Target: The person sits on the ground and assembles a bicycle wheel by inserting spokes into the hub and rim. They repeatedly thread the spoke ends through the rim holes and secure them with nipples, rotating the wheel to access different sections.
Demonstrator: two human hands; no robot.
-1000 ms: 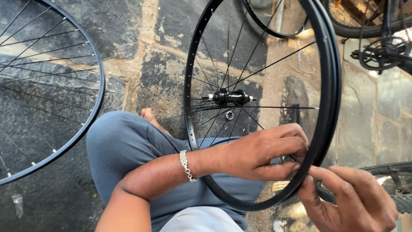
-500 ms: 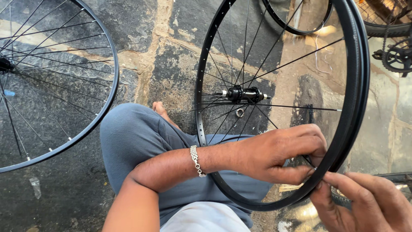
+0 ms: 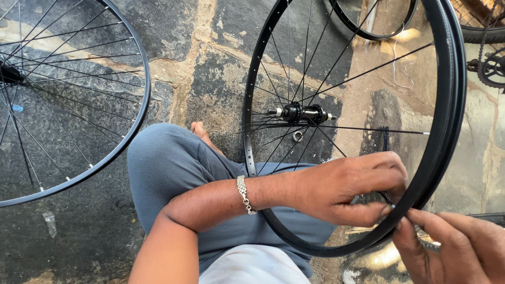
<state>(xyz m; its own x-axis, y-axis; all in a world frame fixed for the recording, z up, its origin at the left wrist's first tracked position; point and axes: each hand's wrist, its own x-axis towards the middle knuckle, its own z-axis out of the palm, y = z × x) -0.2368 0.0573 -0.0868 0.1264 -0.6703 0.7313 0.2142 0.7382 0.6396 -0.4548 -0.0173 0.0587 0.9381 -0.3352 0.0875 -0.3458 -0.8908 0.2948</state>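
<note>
While black rim [image 3: 447,131] stands upright over knee [image 3: 168,163], left hand [image 3: 347,186] reaches inside rim, fingers pinched shut on spoke end at lower rim wall. Right hand [image 3: 457,247] outside rim, just below, fingertips pinched at same spot; what it holds unclear. Spoke runs toward hub [image 3: 302,113].

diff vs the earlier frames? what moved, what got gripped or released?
Right hand rose to the black rim, fingertips now at its lower edge opposite the left hand. View drifted left, showing more of the second wheel. Unchanged: left hand pinching a spoke inside the rim, hub, knee; nothing released.
</note>
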